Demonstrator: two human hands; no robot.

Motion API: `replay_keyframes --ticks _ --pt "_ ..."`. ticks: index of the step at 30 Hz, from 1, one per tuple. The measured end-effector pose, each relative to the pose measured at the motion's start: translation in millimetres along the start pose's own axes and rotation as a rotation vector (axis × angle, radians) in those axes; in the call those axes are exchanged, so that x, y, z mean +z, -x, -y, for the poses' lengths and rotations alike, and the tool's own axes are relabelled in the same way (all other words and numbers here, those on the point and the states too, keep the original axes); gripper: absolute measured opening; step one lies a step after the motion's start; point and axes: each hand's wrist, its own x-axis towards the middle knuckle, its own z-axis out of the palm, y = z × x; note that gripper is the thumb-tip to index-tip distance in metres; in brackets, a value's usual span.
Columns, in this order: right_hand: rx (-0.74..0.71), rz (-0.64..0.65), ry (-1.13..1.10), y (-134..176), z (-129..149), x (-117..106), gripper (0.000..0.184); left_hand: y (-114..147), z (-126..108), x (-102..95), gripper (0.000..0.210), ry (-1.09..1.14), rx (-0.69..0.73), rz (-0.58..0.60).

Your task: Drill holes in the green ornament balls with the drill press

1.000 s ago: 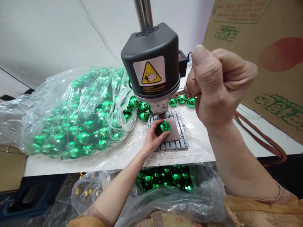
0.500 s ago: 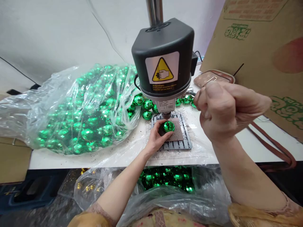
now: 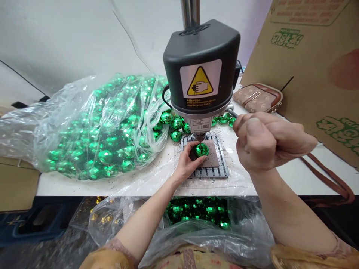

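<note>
My left hand [image 3: 187, 161] is closed around the side of a shiny green faceted ball [image 3: 202, 150], thumb and fingers pinching it on a flat pad [image 3: 213, 161]. Beneath the pad lies a slotted metal base plate [image 3: 225, 171]. Directly above the ball is the chuck of a black drill press [image 3: 200, 48], its thin bit reaching the ball's top; how deep it goes I cannot tell. My right hand [image 3: 270, 144] makes a fist around the press's feed lever [image 3: 232, 112], at the right of the machine head.
A clear plastic bag [image 3: 92, 138] of green balls fills the table's left side. Loose green balls [image 3: 176, 135] lie behind the base plate. A patterned purse [image 3: 258, 96] and a cardboard box [image 3: 311, 74] stand at right. Another bag of green balls [image 3: 196, 213] sits below the table edge.
My right hand has come down with the lever, uncovering more of the purse. My left hand keeps the green ball under the bit. The whole view has shifted slightly.
</note>
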Motion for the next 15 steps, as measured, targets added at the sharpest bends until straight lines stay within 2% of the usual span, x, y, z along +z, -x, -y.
replay_keyframes --ticks 4,11,15 --pt "-0.094 -0.030 -0.083 2.9 -6.4 0.3 0.052 0.6 1.1 0.4 0.052 0.008 0.001 0.003" --pt "-0.246 0.068 -0.180 14.5 -21.6 -6.6 0.049 1.8 4.7 0.3 0.053 0.032 0.011 0.001" --pt "-0.233 0.056 -0.172 13.9 -14.8 -9.4 0.049 1.7 4.2 0.2 0.051 0.033 0.010 -0.003"
